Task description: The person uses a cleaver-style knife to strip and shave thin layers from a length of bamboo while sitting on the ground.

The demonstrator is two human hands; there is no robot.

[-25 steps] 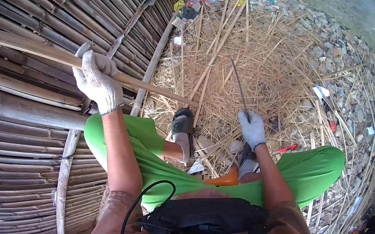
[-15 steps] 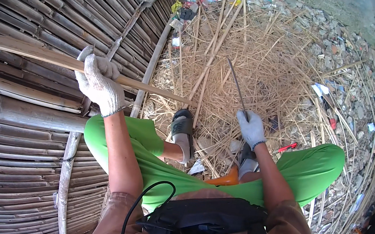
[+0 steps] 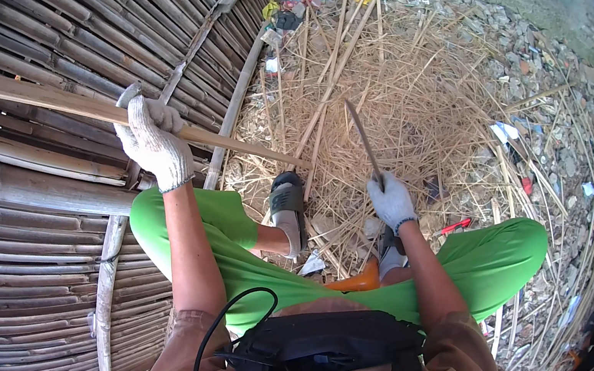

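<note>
A long pale bamboo strip (image 3: 54, 100) lies across my gloved left hand (image 3: 156, 144), whose fingers are wrapped round it. The strip runs nearly level, with its broad end to the left over the bamboo slats and its thin end just beyond my left shoe (image 3: 287, 199). In my gloved right hand (image 3: 391, 203) is a long narrow knife (image 3: 361, 133), its dark blade slanting away and to the left over the straw-like shavings. The fist hides most of its handle. Blade and strip are apart.
A bamboo slat wall (image 3: 62, 47) rises at my left. Bamboo shavings (image 3: 403, 101) cover the ground ahead, with several long strips (image 3: 343, 53) on top. Rubble (image 3: 571, 174) and litter lie at the right. A red-handled thing (image 3: 455, 226) lies by my right knee.
The knife blade has turned to show more of its flat side, and its tip has moved left. The strip's broad end and my left hand sit slightly lower.
</note>
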